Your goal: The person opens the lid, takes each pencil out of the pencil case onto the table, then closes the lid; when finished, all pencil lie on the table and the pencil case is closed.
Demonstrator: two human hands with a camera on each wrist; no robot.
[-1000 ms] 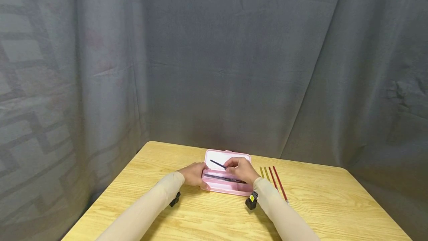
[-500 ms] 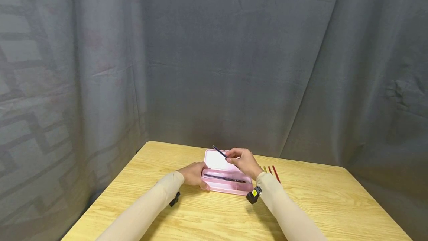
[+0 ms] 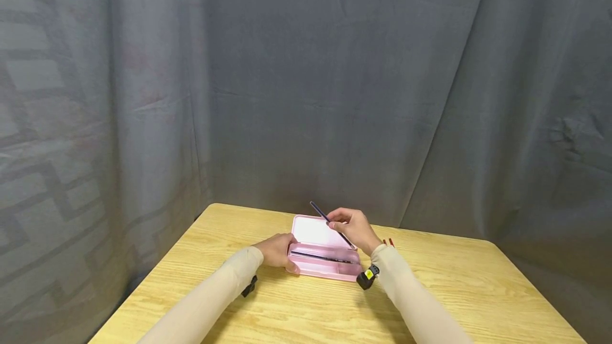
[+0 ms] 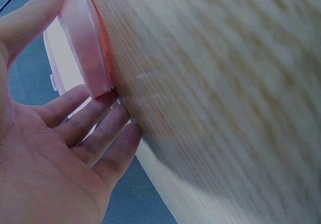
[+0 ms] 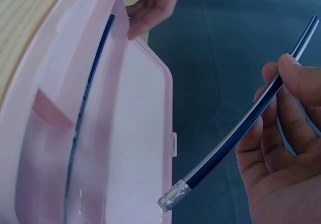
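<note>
1. My right hand (image 3: 353, 227) pinches a dark blue pencil (image 3: 331, 224) between thumb and fingertips, lifted above the far right part of the open pink case (image 3: 323, 261).
2. Pencil's long axis: slanted, one end high and to the far left, the other low and to the near right toward my wrist. In the right wrist view the eraser end (image 5: 170, 202) hangs just over the rim of the case lid (image 5: 145, 148), not touching it as far as I can tell.
3. My left hand (image 3: 275, 249) steadies the left end of the case: thumb curled over the end wall, fingers (image 4: 95, 128) against its end at the table (image 3: 444, 291).
4. A second dark pencil (image 3: 321, 257) lies in the case tray, long axis left to right, parallel to the case's long sides.
5. Key relation: the tray lies below and near of my right hand's grip; the held pencil is crossed at an angle to the tray's long axis. Right hand is the nearer one to the tray's open length; left hand is occupied at the end.
6. Red pencils (image 3: 388, 241) lie on the table just right of the case, mostly hidden behind my right wrist.
</note>
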